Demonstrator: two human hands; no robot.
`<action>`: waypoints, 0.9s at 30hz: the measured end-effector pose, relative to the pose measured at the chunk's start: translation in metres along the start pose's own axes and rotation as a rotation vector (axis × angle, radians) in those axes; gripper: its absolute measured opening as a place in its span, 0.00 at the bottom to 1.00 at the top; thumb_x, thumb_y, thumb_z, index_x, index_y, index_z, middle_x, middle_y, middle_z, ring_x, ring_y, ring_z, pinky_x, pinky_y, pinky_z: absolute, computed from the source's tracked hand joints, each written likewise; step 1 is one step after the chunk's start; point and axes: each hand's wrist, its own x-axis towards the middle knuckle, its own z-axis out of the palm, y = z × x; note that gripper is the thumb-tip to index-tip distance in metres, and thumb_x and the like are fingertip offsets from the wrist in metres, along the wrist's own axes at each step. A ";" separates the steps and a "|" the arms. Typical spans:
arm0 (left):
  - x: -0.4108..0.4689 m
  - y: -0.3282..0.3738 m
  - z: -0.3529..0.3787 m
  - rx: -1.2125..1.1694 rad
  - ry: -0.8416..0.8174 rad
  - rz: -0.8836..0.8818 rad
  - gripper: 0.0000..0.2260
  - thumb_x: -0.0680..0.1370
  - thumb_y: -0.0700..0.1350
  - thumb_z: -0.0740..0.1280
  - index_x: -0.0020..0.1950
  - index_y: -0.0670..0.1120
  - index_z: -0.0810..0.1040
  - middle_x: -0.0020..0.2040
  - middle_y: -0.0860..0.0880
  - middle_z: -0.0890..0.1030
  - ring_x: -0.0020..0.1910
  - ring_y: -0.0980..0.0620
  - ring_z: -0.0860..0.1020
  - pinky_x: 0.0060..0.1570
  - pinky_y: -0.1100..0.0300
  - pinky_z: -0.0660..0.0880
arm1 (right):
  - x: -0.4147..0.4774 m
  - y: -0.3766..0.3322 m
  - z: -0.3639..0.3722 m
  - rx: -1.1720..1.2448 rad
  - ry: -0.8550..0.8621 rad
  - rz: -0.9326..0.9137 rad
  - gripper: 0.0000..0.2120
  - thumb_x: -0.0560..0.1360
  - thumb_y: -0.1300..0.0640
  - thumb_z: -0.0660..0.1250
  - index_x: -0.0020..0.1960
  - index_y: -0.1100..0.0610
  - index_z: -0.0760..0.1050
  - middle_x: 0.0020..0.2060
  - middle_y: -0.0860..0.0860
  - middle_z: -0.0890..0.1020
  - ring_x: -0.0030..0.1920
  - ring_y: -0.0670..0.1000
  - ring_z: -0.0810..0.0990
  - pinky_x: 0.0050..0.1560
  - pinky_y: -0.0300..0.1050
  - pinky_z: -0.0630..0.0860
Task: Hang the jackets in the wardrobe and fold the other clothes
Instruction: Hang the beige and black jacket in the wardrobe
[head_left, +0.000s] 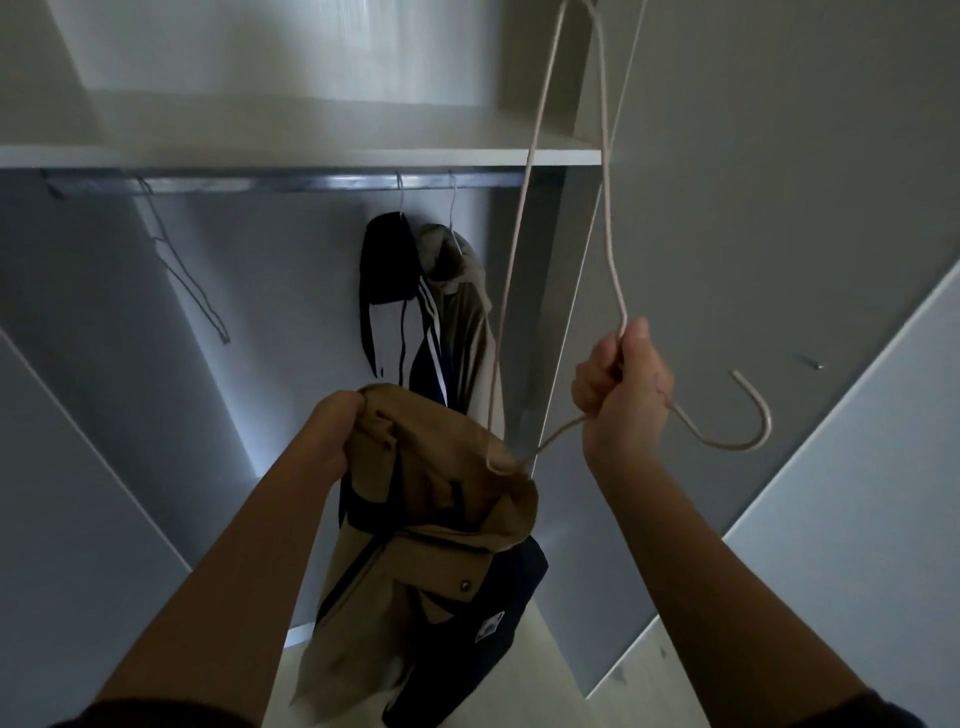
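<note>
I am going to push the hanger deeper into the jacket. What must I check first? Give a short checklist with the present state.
1. Left hand grips the tan jacket at its top edge: ok.
2. Right hand holds the wire hanger beside its hook: ok.
3. One hanger corner sits in the jacket opening: ok.
4. Both shoulders on the hanger: not ok.
5. Free rail left of the hung jackets: ok.
6. Sleeves untangled: cannot tell.

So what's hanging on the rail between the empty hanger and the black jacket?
Nothing: the head view shows bare rail between the empty hanger and black jacket.
</note>
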 end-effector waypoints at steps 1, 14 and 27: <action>-0.004 0.001 0.003 -0.007 -0.006 -0.001 0.11 0.81 0.38 0.56 0.42 0.39 0.74 0.35 0.44 0.73 0.33 0.48 0.72 0.28 0.59 0.72 | -0.003 -0.007 -0.001 0.057 -0.015 0.004 0.20 0.81 0.51 0.53 0.31 0.55 0.65 0.22 0.46 0.62 0.21 0.45 0.58 0.22 0.37 0.54; -0.050 0.048 0.003 0.004 -0.179 0.221 0.23 0.76 0.34 0.53 0.22 0.44 0.72 0.20 0.49 0.72 0.20 0.52 0.73 0.23 0.65 0.73 | -0.059 0.030 -0.058 -0.350 -0.402 0.375 0.25 0.82 0.54 0.54 0.26 0.50 0.69 0.22 0.47 0.67 0.22 0.46 0.64 0.23 0.37 0.62; -0.044 0.063 -0.022 0.670 -0.172 0.549 0.13 0.80 0.36 0.56 0.45 0.42 0.80 0.42 0.41 0.79 0.42 0.43 0.77 0.46 0.53 0.75 | -0.060 0.011 -0.078 -0.695 -0.673 0.258 0.18 0.81 0.50 0.57 0.34 0.55 0.72 0.23 0.45 0.70 0.24 0.45 0.68 0.30 0.40 0.66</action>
